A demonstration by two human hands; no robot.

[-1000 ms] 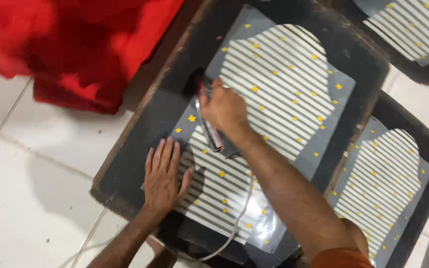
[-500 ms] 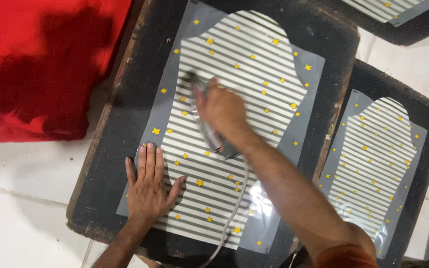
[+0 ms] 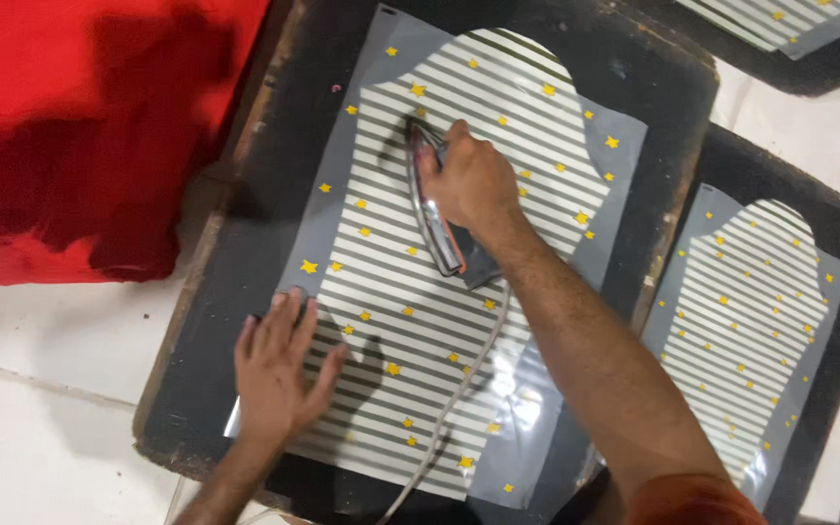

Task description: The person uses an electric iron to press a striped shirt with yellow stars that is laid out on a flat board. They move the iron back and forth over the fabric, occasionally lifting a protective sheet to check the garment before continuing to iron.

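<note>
My right hand grips the handle of a flat iron that rests on a striped transfer sheet with yellow stars. The sheet lies on a dark padded board. My left hand lies flat with spread fingers on the sheet's lower left corner, holding it down. The iron's grey cord trails from the iron toward the bottom edge.
A heap of red fabric lies on the white tiled floor at upper left. A second dark board with another striped starred sheet sits at right. A third board shows at top right.
The view has drifted, so the board sits lower and further right in frame. My right hand has slid the iron up the sheet toward its rounded end. My left hand stays pressed on the lower corner.
</note>
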